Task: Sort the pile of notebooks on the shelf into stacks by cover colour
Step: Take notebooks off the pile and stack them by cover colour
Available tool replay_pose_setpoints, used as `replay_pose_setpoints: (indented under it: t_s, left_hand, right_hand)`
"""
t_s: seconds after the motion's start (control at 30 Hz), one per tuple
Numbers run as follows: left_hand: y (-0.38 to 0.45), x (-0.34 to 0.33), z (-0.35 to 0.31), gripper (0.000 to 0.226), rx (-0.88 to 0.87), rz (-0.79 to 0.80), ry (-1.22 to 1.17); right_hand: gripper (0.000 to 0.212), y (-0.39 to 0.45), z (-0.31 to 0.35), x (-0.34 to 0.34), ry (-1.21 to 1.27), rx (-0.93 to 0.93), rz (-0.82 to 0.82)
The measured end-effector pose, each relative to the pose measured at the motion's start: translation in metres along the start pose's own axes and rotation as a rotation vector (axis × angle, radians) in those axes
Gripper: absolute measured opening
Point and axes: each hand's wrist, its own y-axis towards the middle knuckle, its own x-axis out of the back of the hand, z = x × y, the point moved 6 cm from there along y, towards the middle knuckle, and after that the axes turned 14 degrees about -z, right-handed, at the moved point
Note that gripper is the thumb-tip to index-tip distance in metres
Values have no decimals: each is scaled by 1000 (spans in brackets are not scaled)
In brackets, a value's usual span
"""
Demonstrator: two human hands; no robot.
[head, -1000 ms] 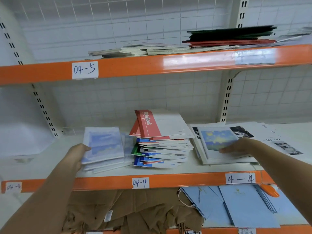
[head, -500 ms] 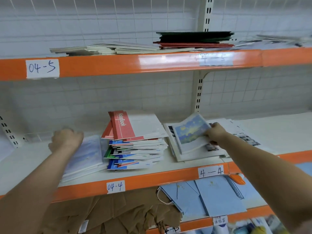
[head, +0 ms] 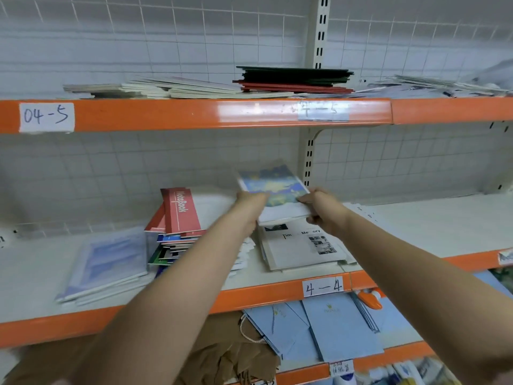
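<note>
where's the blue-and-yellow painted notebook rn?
Head view, centre: blue-and-yellow notebook held between left hand and right hand, above the white stack.

I look at a white wire-grid back panel [head: 194, 37] behind orange-edged shelves. A cream slotted upright [head: 319, 31] runs down right of centre. The upper shelf edge [head: 166, 113] carries a handwritten label "04-5" [head: 45, 117] at far left; light glares off the edge further right.
</note>
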Motion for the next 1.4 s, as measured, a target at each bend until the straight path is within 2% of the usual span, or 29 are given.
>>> replay_pose_setpoints:
  t_s: [0.1,0.2,0.3,0.4,0.5,0.57,0.6,0.7,0.87,1.0,1.1,1.2,1.33,1.4]
  left_hand:
    - [0,8,5,39,-26,-112,-14]
    - [4,30,-2,40,-26,-146,-75]
    - [13,66,-13,42,-3,-178,-105]
    - [17,116,-26,21,-28,-197,-153]
    - [19,173,-31,14,-21,-222,-163]
    - [19,211,-29,15,-20,-283,-175]
    - [19,228,-27,17,-22,-316,-189]
    - [21,268,-14,22,-10,-417,-226]
    - [29,314,13,20,32,-500,-207]
    - [45,354,41,10,82,-583,-85]
    - [58,367,65,14,116,-599,80]
    - [74,368,80,26,62,-633,418]
    - [83,359,86,44,67,-664,976]
    - [82,354,83,46,92,-714,1095]
  right_hand:
    - [16,-1,2,-1,-1,-1,46]
    - [30,5,-7,6,-109,16,93]
    - [34,19,-30,17,-514,50,34]
    - [40,32,-54,23,-958,89,27]
    - [64,36,-71,29,-1195,50,28]
    - [88,36,-80,33,-1214,-34,36]
    - [92,38,-83,35,-1223,-38,36]
    - [96,43,-86,34,-1231,-30,34]
    - [109,44,-84,31,-1183,-103,-21]
    - [93,49,-91,35,-1072,-161,-15]
    - [82,49,-85,36,-1041,-143,-46]
    - [75,50,-80,38,-974,-135,-91]
    - [46,45,-80,39,-848,-199,-87]
    - [35,43,-77,38,-833,-175,-87]
